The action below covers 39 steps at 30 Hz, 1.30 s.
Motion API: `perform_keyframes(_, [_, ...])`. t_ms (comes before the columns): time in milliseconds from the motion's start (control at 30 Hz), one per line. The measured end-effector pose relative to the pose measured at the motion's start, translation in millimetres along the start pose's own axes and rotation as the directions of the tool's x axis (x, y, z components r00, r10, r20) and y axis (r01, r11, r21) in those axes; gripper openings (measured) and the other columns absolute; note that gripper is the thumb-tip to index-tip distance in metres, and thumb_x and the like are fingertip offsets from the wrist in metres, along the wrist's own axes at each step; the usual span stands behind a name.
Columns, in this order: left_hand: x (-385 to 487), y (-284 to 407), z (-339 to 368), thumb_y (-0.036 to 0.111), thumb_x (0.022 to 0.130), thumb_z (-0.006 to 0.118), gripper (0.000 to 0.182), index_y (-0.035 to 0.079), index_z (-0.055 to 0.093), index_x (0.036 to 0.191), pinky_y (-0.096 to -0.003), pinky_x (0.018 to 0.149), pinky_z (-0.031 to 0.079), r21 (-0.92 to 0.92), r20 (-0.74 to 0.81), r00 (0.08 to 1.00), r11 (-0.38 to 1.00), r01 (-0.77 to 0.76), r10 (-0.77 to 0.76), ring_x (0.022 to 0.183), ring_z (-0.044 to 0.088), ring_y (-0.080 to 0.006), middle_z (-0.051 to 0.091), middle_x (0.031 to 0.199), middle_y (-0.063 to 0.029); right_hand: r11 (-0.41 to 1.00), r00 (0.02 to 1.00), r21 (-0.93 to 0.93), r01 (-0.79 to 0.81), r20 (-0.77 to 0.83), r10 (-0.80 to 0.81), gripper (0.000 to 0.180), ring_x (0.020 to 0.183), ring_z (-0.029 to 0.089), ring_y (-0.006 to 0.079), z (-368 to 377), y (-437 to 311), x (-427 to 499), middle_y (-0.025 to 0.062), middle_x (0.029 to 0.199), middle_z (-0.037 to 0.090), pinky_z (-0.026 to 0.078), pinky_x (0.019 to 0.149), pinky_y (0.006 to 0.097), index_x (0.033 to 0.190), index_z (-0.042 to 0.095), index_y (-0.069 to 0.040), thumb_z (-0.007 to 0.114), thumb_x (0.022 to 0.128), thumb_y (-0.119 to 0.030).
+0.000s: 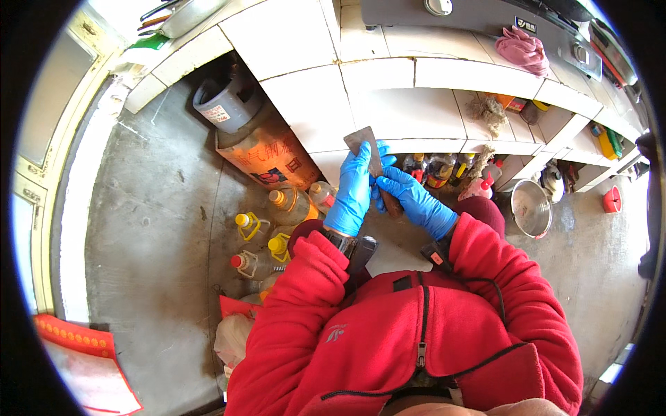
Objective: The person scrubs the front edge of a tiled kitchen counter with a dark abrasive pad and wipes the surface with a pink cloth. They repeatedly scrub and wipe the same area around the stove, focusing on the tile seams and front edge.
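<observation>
Both my hands wear blue disposable gloves and meet in front of me around a scraper [374,157] with a flat, dull metal blade and a brown handle. The fingers and thumb of my left hand [355,187] are on its blade. My right hand [413,197] grips lower down, near the top of the handle, whose end [394,208] sticks out below the gloves. The blade's wide end points up toward the white tiled counter. Gloved fingers hide the joint between blade and handle.
Several plastic oil bottles [291,204] stand on the concrete floor at left, by an orange carton [270,153]. Sauce bottles [441,169] fill the low shelf ahead; a steel pot [530,208] sits at right. A pink cloth [523,52] lies by the gas stove [468,18].
</observation>
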<state>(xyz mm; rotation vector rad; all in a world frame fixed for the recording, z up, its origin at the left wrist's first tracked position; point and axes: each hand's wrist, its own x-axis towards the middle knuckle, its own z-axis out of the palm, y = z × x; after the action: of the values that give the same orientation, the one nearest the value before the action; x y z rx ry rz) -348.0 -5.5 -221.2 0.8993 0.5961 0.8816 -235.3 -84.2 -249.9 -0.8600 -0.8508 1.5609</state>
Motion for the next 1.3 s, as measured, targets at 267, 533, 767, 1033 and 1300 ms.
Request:
perform_keyframes(267, [30, 20, -18, 0.034, 0.100, 0.045, 0.031, 0.005, 0.057, 0.094, -0.0250, 0.039, 0.037, 0.196, -0.270, 0.955, 0.978, -0.070, 0.122, 0.045, 0.045, -0.0094, 0.055, 0.064, -0.0007, 0.960, 0.971, -0.179, -0.216, -0.141, 0.193, 0.038, 0.074, 0.063, 0.0156, -59, 26, -11, 0.0064, 0.091, 0.063, 0.052, 0.066, 0.0282, 0.129, 0.052, -0.011, 0.055, 0.095, -0.027])
perform_keyframes(533, [76, 45, -15, 0.044, 0.096, 0.051, 0.039, 0.006, 0.056, 0.089, -0.0235, 0.036, 0.029, 0.261, -0.239, 0.957, 0.960, -0.100, 0.164, 0.040, 0.040, -0.0083, 0.054, 0.061, -0.0007, 0.896, 0.930, -0.250, -0.368, -0.119, 0.349, 0.037, 0.066, 0.063, 0.0172, -86, 62, 32, 0.0071, 0.083, 0.063, 0.053, 0.057, 0.0303, 0.128, 0.052, -0.008, 0.056, 0.094, -0.024])
perform_keyframes(767, [79, 39, 4, 0.036, 0.096, 0.054, 0.028, 0.010, 0.055, 0.085, -0.0226, 0.038, 0.030, 0.283, -0.377, 0.849, 0.919, -0.276, 0.371, 0.043, 0.041, -0.0070, 0.054, 0.060, 0.0000, 0.846, 0.912, -0.350, -0.403, -0.071, 0.405, 0.034, 0.068, 0.063, 0.0162, -73, 63, 37, 0.0076, 0.084, 0.063, 0.053, 0.058, 0.0292, 0.126, 0.054, -0.008, 0.055, 0.095, -0.023])
perform_keyframes(1033, [89, 69, 6, 0.030, 0.094, 0.058, 0.027, 0.003, 0.058, 0.092, -0.0291, 0.054, 0.042, 0.771, -0.239, 0.680, 0.561, -0.302, 0.693, 0.055, 0.052, -0.0126, 0.058, 0.062, -0.0033, 0.849, 0.918, -0.357, -0.390, -0.077, 0.389, 0.031, 0.066, 0.062, 0.0172, -64, 60, 34, 0.0086, 0.081, 0.063, 0.053, 0.058, 0.0311, 0.117, 0.057, -0.004, 0.057, 0.092, -0.023])
perform_keyframes(1300, [72, 92, 12, 0.041, 0.095, 0.050, 0.035, 0.006, 0.057, 0.093, -0.0477, 0.057, 0.047, 0.998, 0.047, 0.687, -0.058, -0.007, 0.725, 0.068, 0.062, -0.0392, 0.064, 0.071, -0.0181, 0.844, 0.920, -0.375, -0.382, -0.066, 0.387, 0.031, 0.066, 0.062, 0.0178, -66, 63, 32, 0.0092, 0.081, 0.063, 0.053, 0.057, 0.0323, 0.116, 0.057, -0.004, 0.057, 0.092, -0.024])
